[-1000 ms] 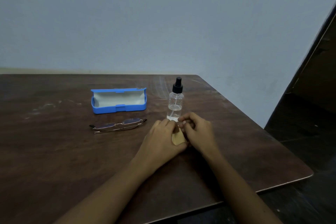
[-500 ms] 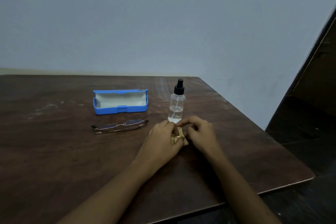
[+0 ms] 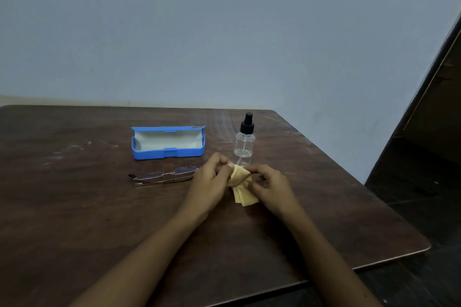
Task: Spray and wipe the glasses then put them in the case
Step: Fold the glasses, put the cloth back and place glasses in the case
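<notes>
Pale blue-grey wall (image 3: 224,32) is seen across the whole top half. Below it, a dark brown wooden table (image 3: 74,219) is shown, scuffed with pale marks toward the far side.

Two bare forearms are stretched over the table from the near edge. The left hand (image 3: 209,182) and right hand (image 3: 270,185) are brought close together right of the table's middle, fingers curled. A yellow cloth (image 3: 243,190) is pinched by both hands, thumb against fingers; its top is held up between them and folded layers are left hanging below. Whether the lower edge touches the table cannot be told.

A blue case (image 3: 154,153) is laid open on the far side, lid raised, pale lining exposed.

The glasses (image 3: 163,175) are laid folded on the table, just nearer than the case. Their right end is set just beside the left hand, untouched by either hand.

A clear spray bottle (image 3: 244,143) with black nozzle is stood upright right of the case, just beyond the hands, its base partly hidden by the cloth.
</notes>
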`<state>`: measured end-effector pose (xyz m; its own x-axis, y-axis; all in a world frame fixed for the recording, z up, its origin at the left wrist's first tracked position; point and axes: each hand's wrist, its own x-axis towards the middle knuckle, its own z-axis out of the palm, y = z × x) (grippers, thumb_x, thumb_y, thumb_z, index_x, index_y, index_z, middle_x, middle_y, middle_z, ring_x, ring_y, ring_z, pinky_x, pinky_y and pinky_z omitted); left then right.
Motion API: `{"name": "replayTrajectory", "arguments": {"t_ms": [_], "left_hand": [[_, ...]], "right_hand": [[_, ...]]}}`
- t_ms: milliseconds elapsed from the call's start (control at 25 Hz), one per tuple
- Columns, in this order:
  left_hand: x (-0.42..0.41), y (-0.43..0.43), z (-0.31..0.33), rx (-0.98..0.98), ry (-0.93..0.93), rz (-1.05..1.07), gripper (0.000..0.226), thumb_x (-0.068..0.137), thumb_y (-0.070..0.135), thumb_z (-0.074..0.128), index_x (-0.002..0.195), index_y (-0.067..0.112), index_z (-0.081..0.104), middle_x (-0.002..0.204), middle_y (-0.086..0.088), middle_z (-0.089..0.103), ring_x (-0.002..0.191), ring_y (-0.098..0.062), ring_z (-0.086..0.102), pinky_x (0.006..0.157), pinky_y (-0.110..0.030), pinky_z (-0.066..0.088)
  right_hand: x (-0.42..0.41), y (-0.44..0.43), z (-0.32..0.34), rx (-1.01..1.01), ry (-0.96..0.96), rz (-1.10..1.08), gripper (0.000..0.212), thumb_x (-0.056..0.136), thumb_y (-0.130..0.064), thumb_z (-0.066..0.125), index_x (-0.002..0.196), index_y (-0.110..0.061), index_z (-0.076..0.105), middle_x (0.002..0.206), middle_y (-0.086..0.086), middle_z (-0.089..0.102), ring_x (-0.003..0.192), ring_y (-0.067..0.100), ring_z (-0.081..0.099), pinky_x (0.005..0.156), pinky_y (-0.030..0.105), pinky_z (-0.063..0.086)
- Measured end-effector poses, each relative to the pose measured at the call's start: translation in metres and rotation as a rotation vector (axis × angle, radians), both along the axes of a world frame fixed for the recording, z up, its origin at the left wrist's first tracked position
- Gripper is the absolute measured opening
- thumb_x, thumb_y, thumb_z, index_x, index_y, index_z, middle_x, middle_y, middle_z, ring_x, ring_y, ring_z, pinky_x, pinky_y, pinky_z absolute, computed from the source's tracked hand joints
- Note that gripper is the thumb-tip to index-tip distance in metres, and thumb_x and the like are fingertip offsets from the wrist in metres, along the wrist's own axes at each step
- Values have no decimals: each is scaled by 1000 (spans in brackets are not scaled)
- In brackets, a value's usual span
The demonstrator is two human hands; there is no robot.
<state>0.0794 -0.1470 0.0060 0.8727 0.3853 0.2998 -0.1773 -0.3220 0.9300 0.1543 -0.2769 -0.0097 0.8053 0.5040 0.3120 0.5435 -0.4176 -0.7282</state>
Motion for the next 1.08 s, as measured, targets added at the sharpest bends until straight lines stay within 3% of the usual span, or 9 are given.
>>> {"name": "replayTrajectory", "arguments": {"t_ms": [80,200,360,480,560,640,760,920,1080], "left_hand": [[2,6,4,-190,-6,-5,21,91,15,46,70,18,50,69,5,48,70,-8,45,66,-21,37],[5,15,10,-471,9,9,21,91,18,45,73,16,54,78,-1,53,80,-17,52,76,-39,49],[0,26,22,-697,-16,32,18,93,15,43,80,9,53,82,-8,53,76,-18,57,54,-30,58],[-7,44,27,-801,13,38,15,93,18,46,85,7,52,79,-9,56,72,-18,59,51,-27,58],[-14,61,29,-777,41,8,16,87,21,56,89,5,54,78,-9,61,72,-17,62,55,-26,59],[-21,78,31,-714,53,9,15,80,10,64,92,6,55,85,-11,62,74,-17,63,53,-22,58],[-26,100,32,-604,86,101,18,78,2,64,93,8,56,87,-11,62,72,-18,62,49,-21,57],[-26,125,32,-583,54,197,4,82,6,61,85,6,58,81,-9,62,70,-17,60,44,-17,53],[-19,141,32,-576,-1,247,7,87,6,55,80,5,57,78,-9,57,71,-16,57,45,-17,54]], "right_hand": [[0,1,1,38,35,-26,15,78,-9,67,90,-19,67,87,0,66,88,20,61,79,33,49],[-4,1,3,117,111,-27,9,79,-10,68,81,-18,64,73,-5,62,72,8,57,65,19,46],[-9,4,7,362,307,27,13,82,-9,65,89,1,66,78,10,64,69,15,55,56,19,43],[-14,13,17,462,492,97,11,84,-5,60,94,0,64,86,13,64,67,15,58,50,18,48],[-15,21,25,476,565,151,15,83,0,60,96,-5,65,92,10,65,78,16,59,59,22,48],[-14,33,33,470,549,195,21,81,5,60,95,-10,65,92,9,65,84,16,59,66,21,48],[-12,57,43,489,497,200,25,76,11,63,89,-11,63,80,6,63,73,13,59,59,13,49],[-6,92,45,498,462,151,29,70,12,68,83,-13,61,73,5,55,62,9,55,53,10,48],[6,116,41,404,380,28,28,65,1,77,81,-16,62,79,2,60,79,16,58,69,23,51]]}}
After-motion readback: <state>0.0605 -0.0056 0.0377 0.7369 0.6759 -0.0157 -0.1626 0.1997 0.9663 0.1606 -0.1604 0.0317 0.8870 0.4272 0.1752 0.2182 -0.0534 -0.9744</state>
